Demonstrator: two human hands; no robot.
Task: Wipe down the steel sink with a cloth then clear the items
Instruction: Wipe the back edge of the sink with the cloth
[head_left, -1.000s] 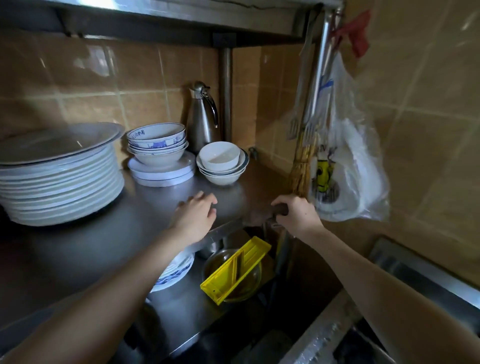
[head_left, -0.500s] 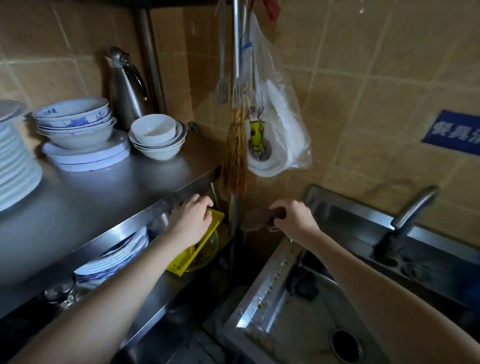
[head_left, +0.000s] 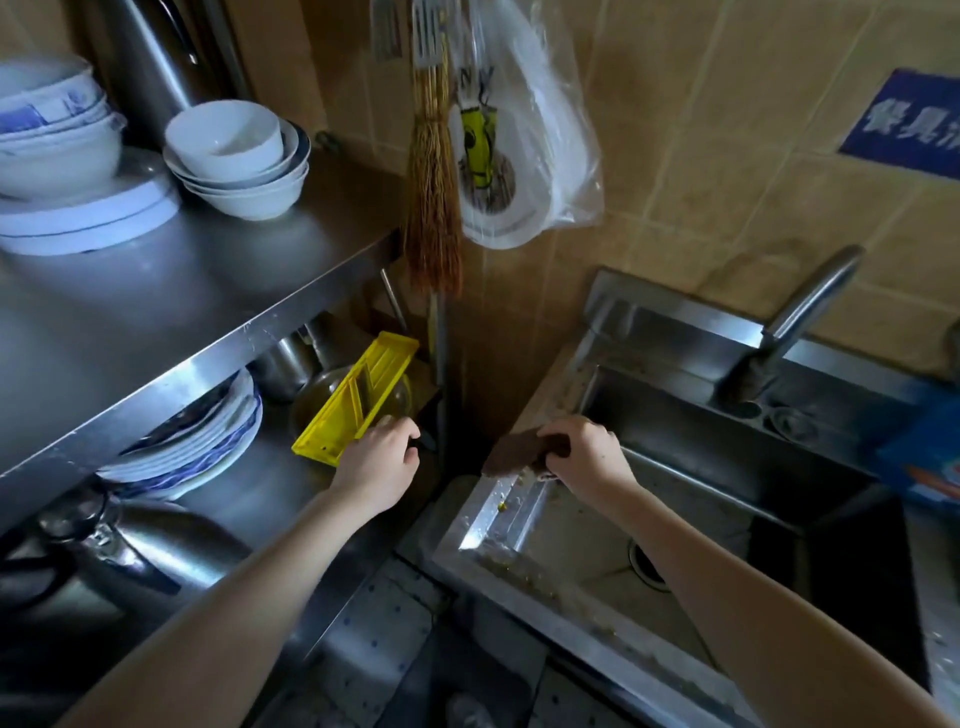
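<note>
The steel sink (head_left: 498, 512) lies at the lower right, its left rim spotted with food crumbs. My right hand (head_left: 582, 457) hovers over that rim's far end, shut on a brown cloth (head_left: 514, 451) that sticks out to the left. My left hand (head_left: 376, 462) is curled at the near end of a yellow plastic slicer (head_left: 358, 395) on the lower shelf; whether it grips the slicer I cannot tell. The drain (head_left: 647, 566) shows in the basin behind my right forearm.
A steel rack (head_left: 208, 322) on the left carries stacked white bowls (head_left: 236, 156) and plates (head_left: 88, 218); more plates (head_left: 197, 441) and a kettle (head_left: 130, 545) sit below. A broom (head_left: 434, 208) and a plastic bag (head_left: 519, 156) hang at the corner. The faucet (head_left: 795, 322) stands behind the basin.
The view has swung down and right from the rack's top to the sink. My right hand brought the cloth down to the sink's rim. My left hand dropped to the lower shelf by the slicer.
</note>
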